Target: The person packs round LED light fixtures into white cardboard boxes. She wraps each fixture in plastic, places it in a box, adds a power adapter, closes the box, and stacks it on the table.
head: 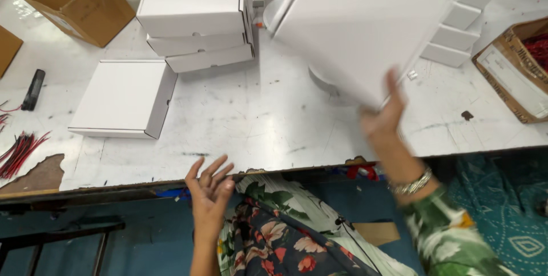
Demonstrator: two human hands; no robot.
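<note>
Head view, looking down at worktable [257, 122]. A large white carton [359, 25], flat and closed, plain matt board w/ no visible marks, is held tilted above the table at upper centre-right; its lower corner is gripped by the right hand [383, 117], thumb on the near face, other fingers hidden behind the board. A metal bracelet [411, 184] is worn at that wrist. The left hand [210, 187] is held empty at the table's near edge, palm up, fingers spread. A stack of white boxes [194, 19] is seen at upper left; a single white box [123, 99] lies near it. Brown cartons [74, 2] and [514, 70] sit at the far corners.
</note>
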